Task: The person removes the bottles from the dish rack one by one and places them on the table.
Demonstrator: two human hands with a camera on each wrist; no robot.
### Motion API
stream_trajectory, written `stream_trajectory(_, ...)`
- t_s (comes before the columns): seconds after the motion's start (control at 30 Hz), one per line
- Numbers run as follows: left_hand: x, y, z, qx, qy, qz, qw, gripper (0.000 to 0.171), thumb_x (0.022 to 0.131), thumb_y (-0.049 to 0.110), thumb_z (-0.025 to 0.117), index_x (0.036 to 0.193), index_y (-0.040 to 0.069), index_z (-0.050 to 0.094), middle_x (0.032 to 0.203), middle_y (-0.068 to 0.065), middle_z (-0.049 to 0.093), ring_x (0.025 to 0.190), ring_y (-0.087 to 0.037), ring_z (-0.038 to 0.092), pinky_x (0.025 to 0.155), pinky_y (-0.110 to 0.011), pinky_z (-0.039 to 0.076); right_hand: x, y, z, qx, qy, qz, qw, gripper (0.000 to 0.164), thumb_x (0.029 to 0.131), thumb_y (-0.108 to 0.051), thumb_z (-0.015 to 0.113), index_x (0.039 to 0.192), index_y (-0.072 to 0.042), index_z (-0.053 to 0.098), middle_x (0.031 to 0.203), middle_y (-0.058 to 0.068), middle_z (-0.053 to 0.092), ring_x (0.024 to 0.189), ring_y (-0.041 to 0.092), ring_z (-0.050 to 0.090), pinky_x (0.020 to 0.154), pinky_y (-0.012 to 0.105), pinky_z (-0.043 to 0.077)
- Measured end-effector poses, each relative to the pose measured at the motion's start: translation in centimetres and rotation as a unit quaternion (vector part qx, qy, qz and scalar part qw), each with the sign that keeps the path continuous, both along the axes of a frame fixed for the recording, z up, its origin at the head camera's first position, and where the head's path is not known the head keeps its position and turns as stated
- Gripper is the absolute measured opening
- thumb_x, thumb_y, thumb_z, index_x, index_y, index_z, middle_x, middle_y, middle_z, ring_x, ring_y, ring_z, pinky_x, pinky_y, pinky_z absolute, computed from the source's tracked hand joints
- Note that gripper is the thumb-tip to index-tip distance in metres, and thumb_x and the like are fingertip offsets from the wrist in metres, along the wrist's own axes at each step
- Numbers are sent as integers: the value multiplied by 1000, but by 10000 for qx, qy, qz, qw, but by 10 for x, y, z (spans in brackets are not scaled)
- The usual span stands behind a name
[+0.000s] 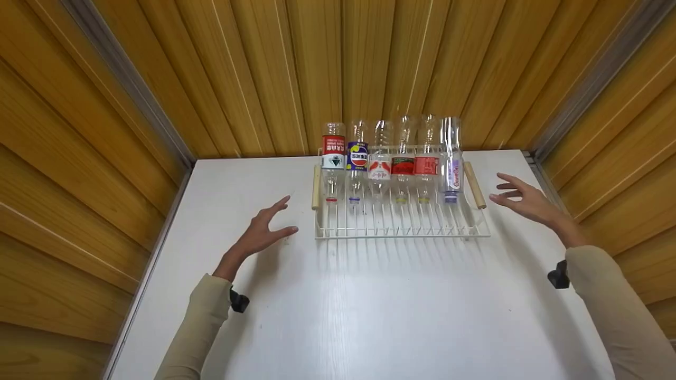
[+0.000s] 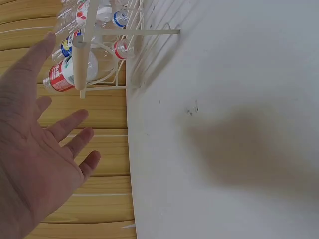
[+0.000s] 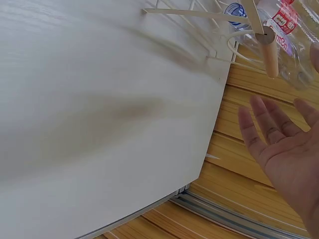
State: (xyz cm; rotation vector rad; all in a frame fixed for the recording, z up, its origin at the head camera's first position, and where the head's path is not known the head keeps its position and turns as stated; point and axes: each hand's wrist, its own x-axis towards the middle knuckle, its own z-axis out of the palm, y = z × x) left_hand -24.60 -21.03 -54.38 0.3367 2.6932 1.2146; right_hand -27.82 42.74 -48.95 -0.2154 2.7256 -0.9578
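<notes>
A white wire rack [image 1: 401, 236] with wooden handles stands at the back of the table, holding several empty plastic bottles in a row, their capped necks toward the front. The leftmost bottle [image 1: 333, 153] has a red and white label; the rightmost bottle [image 1: 451, 163] has a purple and white one. My left hand [image 1: 260, 229] hovers left of the rack, fingers spread, apart from the left wooden handle [image 1: 316, 188]. To the right, my right hand [image 1: 524, 199] is held near the right wooden handle [image 1: 475, 184], fingers loosely bent with nothing between them. Both palms face the rack.
The white table [image 1: 338, 316] extends in front of the rack. Wood-patterned panels [image 1: 317, 68] rise behind it and on both sides, joined by grey metal corner strips [image 1: 132, 79]. Black wrist mounts [image 1: 559, 275] sit at both sleeves.
</notes>
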Motion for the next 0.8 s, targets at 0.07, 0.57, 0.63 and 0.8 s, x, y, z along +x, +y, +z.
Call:
stream_trajectory(0.07, -1, 5, -2, 47, -4, -66, 10000, 83, 93, 45, 72, 162, 33, 27, 161, -12, 43, 153, -39, 30, 120, -70, 23, -2, -3, -1, -76, 33, -6, 10000, 81, 103, -45, 56, 164, -9, 17, 156, 34, 37, 140, 55, 40, 107, 73, 38)
stream_trajectory(0.57, -13, 40, -18, 873, -28, -581, 9945, 79, 98, 34, 68, 164, 24, 24, 158, -17, 46, 149, -39, 37, 120, -64, 29, -22, -23, -4, -487, 231, -35, 9985, 76, 102, -41, 59, 161, -5, 26, 157, 33, 36, 141, 53, 39, 111, 72, 36)
stream_trajectory(0.63, -15, 44, -19, 937, -19, -630, 9936, 78, 99, 31, 67, 164, 23, 24, 158, -17, 46, 148, -40, 39, 119, -64, 30, -28, -26, -5, -574, 242, -67, 9980, 76, 102, -40, 59, 161, -4, 26, 157, 33, 35, 143, 53, 37, 112, 72, 34)
stream_trajectory(0.8, -17, 51, -24, 1065, -75, -757, 9914, 77, 101, 26, 65, 164, 24, 21, 158, -19, 45, 147, -43, 40, 117, -65, 32, -41, -34, -6, -593, 324, -160, 9976, 73, 103, -35, 59, 159, 0, 27, 156, 34, 35, 143, 54, 36, 114, 70, 33)
